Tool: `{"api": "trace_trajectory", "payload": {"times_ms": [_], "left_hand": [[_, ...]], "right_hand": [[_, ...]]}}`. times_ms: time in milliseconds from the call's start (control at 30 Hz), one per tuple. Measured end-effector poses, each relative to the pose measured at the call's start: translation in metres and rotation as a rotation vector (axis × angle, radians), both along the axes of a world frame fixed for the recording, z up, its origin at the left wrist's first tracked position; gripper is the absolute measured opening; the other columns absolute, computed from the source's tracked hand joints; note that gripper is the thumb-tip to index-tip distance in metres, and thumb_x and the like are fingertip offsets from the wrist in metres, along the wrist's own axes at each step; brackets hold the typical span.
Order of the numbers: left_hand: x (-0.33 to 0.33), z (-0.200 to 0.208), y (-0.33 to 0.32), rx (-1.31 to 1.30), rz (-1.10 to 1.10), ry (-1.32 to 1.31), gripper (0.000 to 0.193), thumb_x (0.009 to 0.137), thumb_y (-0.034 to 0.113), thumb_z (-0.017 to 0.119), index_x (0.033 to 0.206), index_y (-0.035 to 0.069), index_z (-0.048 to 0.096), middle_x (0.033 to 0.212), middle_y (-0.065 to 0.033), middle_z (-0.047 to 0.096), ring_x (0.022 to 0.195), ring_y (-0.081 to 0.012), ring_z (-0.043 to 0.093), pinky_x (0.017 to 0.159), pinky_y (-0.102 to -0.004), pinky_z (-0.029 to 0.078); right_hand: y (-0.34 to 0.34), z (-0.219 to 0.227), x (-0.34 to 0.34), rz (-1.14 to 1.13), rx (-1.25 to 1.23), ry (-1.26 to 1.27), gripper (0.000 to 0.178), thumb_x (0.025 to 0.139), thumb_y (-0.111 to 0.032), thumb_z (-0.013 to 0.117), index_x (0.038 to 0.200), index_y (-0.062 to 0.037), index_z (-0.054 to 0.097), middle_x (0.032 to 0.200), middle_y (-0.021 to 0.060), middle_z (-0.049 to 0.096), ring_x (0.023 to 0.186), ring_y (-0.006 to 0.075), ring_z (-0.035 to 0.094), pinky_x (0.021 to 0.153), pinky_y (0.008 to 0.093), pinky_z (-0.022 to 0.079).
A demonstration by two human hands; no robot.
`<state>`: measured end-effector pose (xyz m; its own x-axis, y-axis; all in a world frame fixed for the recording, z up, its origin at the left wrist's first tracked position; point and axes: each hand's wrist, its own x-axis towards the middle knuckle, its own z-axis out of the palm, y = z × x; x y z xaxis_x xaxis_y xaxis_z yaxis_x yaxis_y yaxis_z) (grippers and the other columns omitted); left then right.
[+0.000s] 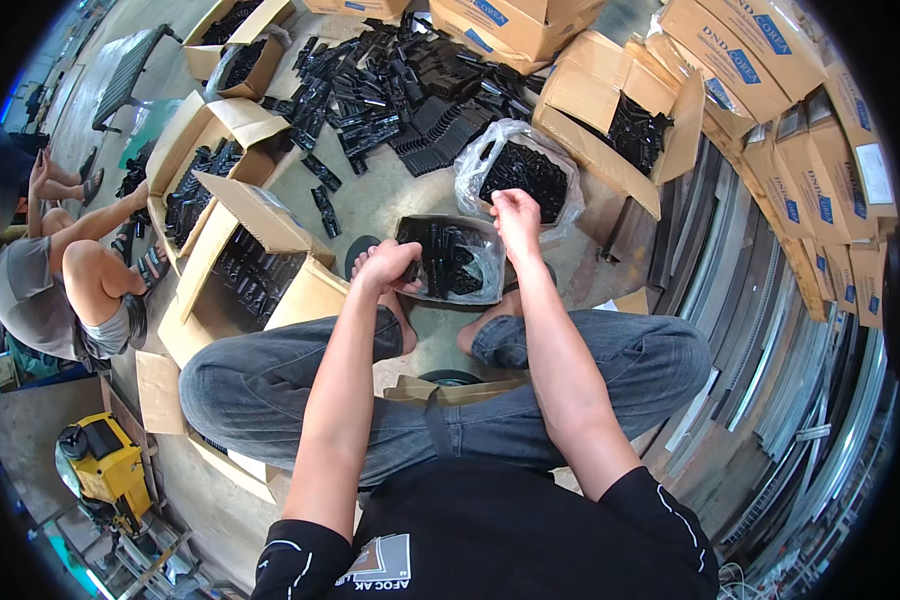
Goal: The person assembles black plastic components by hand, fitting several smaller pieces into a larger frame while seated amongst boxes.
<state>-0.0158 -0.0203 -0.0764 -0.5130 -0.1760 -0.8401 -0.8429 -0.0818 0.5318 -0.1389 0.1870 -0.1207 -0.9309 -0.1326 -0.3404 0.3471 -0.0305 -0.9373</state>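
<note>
Between my feet stands a small box (490,270) lined with clear plastic, holding black parts (445,262). My left hand (385,264) is curled at its left side; whatever lies in those fingers is hidden. Just behind that box, a clear plastic bag (467,185) surrounds many small black pieces (526,180). Over the bag's near edge is my right hand (517,222), thumb and fingertips pinched together. Anything between them is too small to make out.
Long black parts (400,90) are heaped on the floor ahead. Open cartons (270,215) of black parts stand at left; another open carton (615,165) is right. Stacked cartons (800,180) and metal profiles (710,290) line the right. A person (45,285) sits at left, reaching toward a carton.
</note>
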Motion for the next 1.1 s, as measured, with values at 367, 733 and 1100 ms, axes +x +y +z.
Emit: {"api": "trace_trajectory", "payload": {"times_ms": [367, 733, 1100], "left_hand": [[0.004, 0.081, 0.023, 0.221, -0.038, 0.397, 0.038, 0.087, 0.008, 0.055, 0.122, -0.004, 0.048, 0.096, -0.0141, 0.066, 0.074, -0.0236, 0.071, 0.063, -0.0336, 0.062], [-0.006, 0.047, 0.025, 0.138, 0.329, 0.664, 0.049, 0.105, 0.039, 0.050, 0.127, -0.004, 0.055, 0.091, -0.0079, 0.061, 0.072, -0.0142, 0.061, 0.070, -0.0331, 0.062], [0.001, 0.079, 0.018, 0.634, 0.458, 0.818, 0.031, 0.092, 0.006, 0.065, 0.120, 0.004, 0.054, 0.096, -0.0115, 0.066, 0.083, -0.0215, 0.070, 0.066, -0.0341, 0.061]], "right_hand": [[-0.033, 0.041, 0.018, 0.570, -0.291, -0.378, 0.031, 0.099, -0.033, 0.059, 0.093, -0.0026, 0.064, 0.074, 0.0035, 0.065, 0.047, 0.0066, 0.052, 0.037, 0.0203, 0.038], [-0.026, 0.061, 0.002, 0.231, -0.484, -0.353, 0.024, 0.098, -0.028, 0.057, 0.089, -0.0057, 0.058, 0.066, 0.0061, 0.063, 0.041, 0.0134, 0.053, 0.035, 0.0268, 0.040], [-0.035, 0.067, -0.001, 0.146, -0.789, -0.348, 0.026, 0.092, -0.029, 0.058, 0.077, -0.0083, 0.063, 0.073, 0.0086, 0.067, 0.058, 0.0164, 0.061, 0.052, 0.0285, 0.050]]}}
